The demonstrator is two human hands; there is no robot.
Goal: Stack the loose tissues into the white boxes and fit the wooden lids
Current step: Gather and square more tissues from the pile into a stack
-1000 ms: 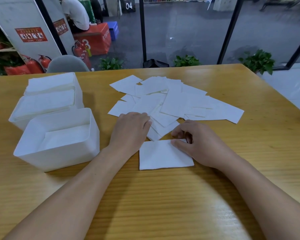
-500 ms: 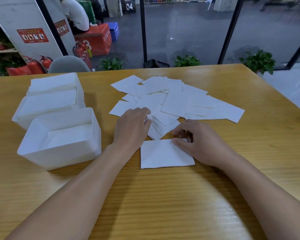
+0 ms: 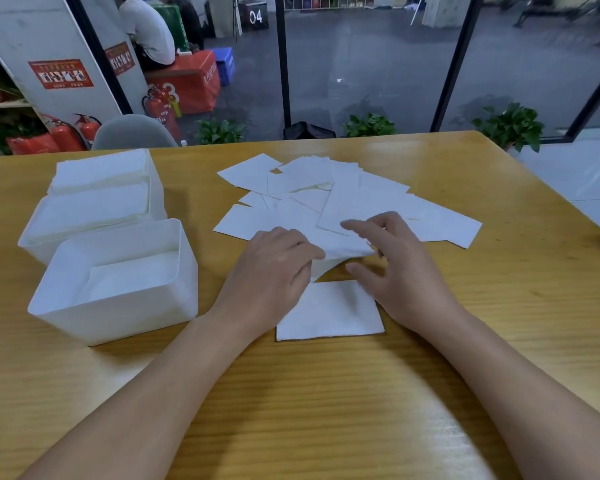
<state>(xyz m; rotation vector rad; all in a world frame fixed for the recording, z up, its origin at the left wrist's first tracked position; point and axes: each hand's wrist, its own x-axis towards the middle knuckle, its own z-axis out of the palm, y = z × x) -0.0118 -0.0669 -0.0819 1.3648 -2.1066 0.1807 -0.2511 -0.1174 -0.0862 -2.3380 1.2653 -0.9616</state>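
Lighting: even, moderately bright indoor light from above; the floor beyond the glass is dimmer. Glare: pale sheen on the yellow wooden surface [image 3: 499,341] at the lower right and along its far edge. Shadows: soft, under both forearms and beside the white rectangular plastic box [image 3: 118,306]. Blur: slight on the fingers of the right hand [image 3: 395,271]. Distortion: wide-angle bending of the black window frames [image 3: 284,64]. White scattered paper tissues [image 3: 361,202] near overexposure, little texture.

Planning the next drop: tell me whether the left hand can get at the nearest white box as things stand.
Probably yes. The left hand pinches a tissue just right of the nearest white box, whose top is open, with only bare table between them.
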